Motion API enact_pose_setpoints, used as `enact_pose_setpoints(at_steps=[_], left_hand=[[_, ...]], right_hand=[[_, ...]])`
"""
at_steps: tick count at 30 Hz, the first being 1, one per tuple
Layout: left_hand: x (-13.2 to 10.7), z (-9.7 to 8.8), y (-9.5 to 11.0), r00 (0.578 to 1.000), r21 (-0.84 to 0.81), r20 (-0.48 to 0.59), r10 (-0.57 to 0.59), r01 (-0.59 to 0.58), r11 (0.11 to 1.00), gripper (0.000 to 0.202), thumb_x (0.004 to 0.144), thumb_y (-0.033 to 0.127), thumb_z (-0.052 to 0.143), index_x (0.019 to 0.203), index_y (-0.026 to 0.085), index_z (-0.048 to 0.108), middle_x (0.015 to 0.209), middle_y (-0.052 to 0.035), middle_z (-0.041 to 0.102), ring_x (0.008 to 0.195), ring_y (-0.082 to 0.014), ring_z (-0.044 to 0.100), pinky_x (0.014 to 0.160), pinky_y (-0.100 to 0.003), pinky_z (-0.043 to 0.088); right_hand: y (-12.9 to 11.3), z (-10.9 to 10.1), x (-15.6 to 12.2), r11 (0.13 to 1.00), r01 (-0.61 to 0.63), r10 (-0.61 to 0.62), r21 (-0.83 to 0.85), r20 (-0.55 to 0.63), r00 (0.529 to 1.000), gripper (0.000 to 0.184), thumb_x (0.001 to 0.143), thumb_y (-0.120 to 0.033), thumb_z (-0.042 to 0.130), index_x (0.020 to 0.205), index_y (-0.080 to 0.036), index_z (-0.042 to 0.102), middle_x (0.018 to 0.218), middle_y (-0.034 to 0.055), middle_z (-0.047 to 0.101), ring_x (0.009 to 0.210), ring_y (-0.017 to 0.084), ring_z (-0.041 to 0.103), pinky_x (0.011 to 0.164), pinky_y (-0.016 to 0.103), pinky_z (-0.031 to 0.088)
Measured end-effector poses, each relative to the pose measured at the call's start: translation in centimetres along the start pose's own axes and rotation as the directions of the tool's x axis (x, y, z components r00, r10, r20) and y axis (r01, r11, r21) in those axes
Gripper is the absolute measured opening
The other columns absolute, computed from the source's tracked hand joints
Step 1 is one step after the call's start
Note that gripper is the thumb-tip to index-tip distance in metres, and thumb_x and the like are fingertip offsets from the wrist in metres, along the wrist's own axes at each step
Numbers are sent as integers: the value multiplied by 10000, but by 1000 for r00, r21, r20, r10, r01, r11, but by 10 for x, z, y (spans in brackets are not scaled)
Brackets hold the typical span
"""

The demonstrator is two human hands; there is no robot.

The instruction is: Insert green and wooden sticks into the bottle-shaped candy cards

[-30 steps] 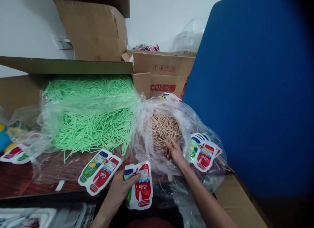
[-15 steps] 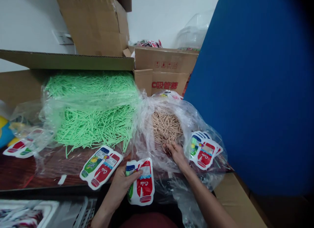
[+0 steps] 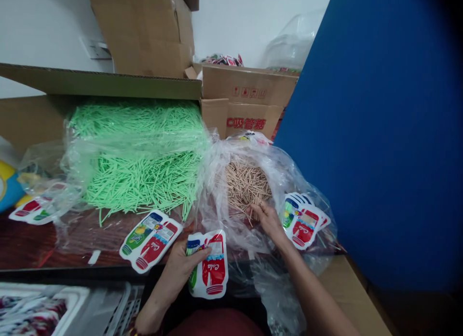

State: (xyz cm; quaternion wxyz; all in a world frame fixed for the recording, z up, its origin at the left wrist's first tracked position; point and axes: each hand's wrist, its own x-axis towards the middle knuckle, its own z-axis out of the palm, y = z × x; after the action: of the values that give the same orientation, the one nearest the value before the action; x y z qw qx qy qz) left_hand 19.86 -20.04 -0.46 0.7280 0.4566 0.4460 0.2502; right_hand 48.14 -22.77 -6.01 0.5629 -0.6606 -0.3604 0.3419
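Observation:
My left hand (image 3: 184, 263) grips a bottle-shaped candy packet (image 3: 214, 271) printed with a red cola bottle and a green bottle, thumb across its front. At the near edge of a heap of thin brown straw-like sticks (image 3: 246, 184), my right hand (image 3: 265, 220) has its fingertips pinched on a few of them. The heap lies in an open clear plastic bag (image 3: 217, 181). A similar packet (image 3: 150, 242) lies flat left of my left hand. Right of my right hand is a fanned stack of such packets (image 3: 302, 222).
Bright green sticks (image 3: 144, 181) spill from a plastic-lined carton (image 3: 119, 85). Behind the brown heap stands another carton (image 3: 249, 92). A blue panel (image 3: 379, 147) blocks the right side. A white tub (image 3: 72, 302) with packets sits below the dark wooden table (image 3: 21, 244).
The camera view has shifted slightly. My right hand stays at the near edge of the brown sticks, its fingers now drawn closer together. My left hand still holds the packet.

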Motion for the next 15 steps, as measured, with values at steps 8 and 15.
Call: enact_pose_setpoints(at_steps=[8,15], left_hand=[[-1,4,5,1000,-7,-8,-5,5,1000,271,614,336,817,768,143,707,715,-33,759,640,-203,690,619,-253,528],[0,3,3,1000,27,-6,0,0,1000,264,617,333,815,756,135,710,721,-37,755,640,-199,684,628,-250,522]], right_hand=[[1,3,-16,997,27,-24,69,-47,999,299,787,-533,595,857,-242,606,826,29,690,751,221,617,671,328,491],[20,12,-32,995,85,-83,51,-37,996,241,860,-483,527,885,-252,589,812,2,634,775,189,569,742,304,460]])
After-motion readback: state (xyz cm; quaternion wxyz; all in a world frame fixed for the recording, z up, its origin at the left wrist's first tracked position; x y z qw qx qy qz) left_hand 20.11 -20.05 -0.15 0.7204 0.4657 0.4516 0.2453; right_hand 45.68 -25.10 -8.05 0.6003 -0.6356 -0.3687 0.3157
